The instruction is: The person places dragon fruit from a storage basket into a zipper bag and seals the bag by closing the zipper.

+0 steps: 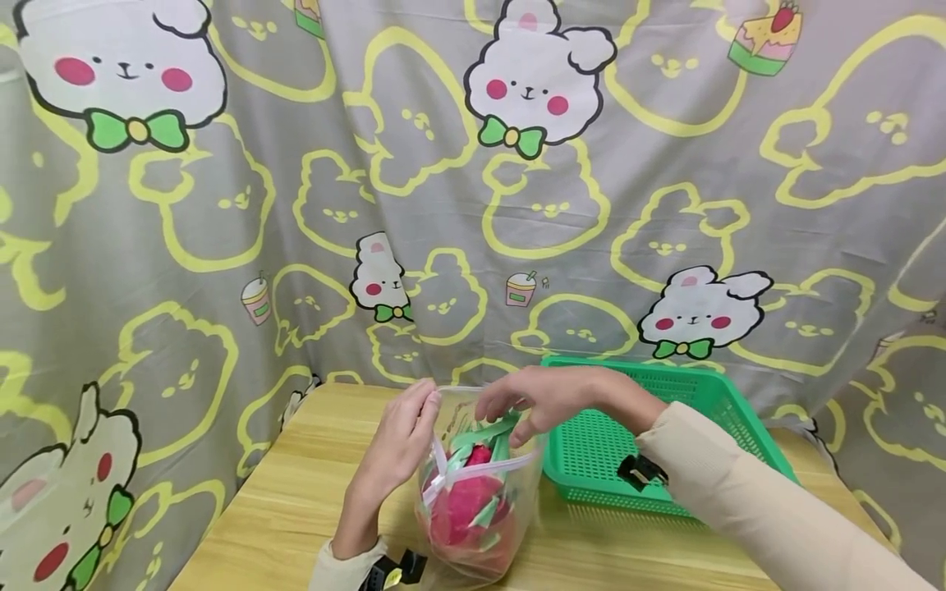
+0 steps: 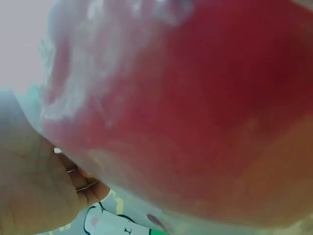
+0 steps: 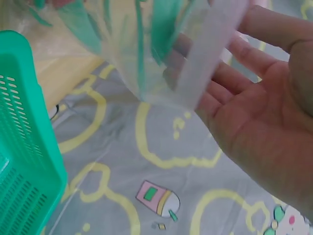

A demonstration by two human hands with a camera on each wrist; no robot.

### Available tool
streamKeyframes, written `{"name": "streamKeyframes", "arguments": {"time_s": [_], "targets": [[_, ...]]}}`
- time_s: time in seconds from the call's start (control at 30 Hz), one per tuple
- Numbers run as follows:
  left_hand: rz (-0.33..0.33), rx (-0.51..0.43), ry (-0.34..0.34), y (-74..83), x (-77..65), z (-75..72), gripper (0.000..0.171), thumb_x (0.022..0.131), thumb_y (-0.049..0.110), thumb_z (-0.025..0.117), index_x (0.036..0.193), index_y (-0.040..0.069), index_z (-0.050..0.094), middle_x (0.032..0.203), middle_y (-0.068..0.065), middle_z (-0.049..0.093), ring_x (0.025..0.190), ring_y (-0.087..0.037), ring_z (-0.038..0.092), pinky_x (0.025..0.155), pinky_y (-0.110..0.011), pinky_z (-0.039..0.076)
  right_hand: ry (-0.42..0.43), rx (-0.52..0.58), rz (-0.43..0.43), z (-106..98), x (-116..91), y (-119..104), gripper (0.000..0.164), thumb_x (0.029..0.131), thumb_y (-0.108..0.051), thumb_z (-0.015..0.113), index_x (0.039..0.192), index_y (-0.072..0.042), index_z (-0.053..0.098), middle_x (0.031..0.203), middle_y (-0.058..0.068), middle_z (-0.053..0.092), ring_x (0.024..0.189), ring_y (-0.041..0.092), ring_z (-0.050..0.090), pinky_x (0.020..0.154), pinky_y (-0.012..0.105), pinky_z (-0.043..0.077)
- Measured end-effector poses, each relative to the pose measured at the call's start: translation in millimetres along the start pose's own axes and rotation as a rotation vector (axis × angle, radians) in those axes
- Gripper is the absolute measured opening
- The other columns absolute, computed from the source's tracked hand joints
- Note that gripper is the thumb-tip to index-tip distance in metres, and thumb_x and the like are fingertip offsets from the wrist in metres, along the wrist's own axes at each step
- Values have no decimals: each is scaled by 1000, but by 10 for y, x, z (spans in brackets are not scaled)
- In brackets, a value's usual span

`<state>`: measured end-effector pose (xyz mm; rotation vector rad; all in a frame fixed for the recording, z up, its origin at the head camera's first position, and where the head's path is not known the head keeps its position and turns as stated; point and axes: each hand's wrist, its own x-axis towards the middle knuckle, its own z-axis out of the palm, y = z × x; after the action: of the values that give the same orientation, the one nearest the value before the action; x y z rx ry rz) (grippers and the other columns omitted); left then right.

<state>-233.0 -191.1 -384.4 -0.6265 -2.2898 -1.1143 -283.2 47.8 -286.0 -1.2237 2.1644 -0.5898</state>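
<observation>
A clear zip bag point(image 1: 521, 501) stands on the table, its mouth open at the top. Inside it is a pink-red fruit with green leaf-like tips, resembling a dragon fruit point(image 1: 461, 509); the film blurs its outline. My left hand point(image 1: 402, 435) grips the bag's left rim, and the left wrist view shows the hand point(image 2: 39, 186) beside the bulging pink side. Over the mouth, my right hand point(image 1: 547, 398) reaches in with loosely bent fingers near the green tips. Through the film in the right wrist view, some fingertips of this hand point(image 3: 264, 112) show; nothing is visibly pinched.
A green perforated plastic basket point(image 1: 591, 447) stands right of the bag, under my right forearm. The wooden table point(image 1: 296, 501) ends at a grey cartoon-print curtain point(image 1: 443, 222) behind and at both sides.
</observation>
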Motion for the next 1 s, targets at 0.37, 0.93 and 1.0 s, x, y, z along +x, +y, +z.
{"name": "streamKeyframes", "arguments": {"time_s": [0.37,0.93,1.0], "targets": [[40,-3,-3,7,22,10,34,105,5,48,74,17,41,71,8,33,63,-7,33,58,-24,33,437,-58,-95,-90,-309,183,12,97,-9,70,109,-8,68,88,-1,69,82,19,69,76,31,58],[32,-3,-34,15,-35,-18,33,106,7,49,76,18,44,73,7,36,64,-7,35,58,-25,34,628,-59,54,256,-101,378,25,93,0,56,114,-9,67,70,-2,59,52,11,63,55,29,50],[22,-4,-43,16,-43,-19,31,106,8,50,77,18,47,73,8,38,65,-8,39,60,-25,36,646,-33,62,270,-105,387,24,92,-1,55,110,-8,68,69,-1,59,53,11,65,56,31,53]]}}
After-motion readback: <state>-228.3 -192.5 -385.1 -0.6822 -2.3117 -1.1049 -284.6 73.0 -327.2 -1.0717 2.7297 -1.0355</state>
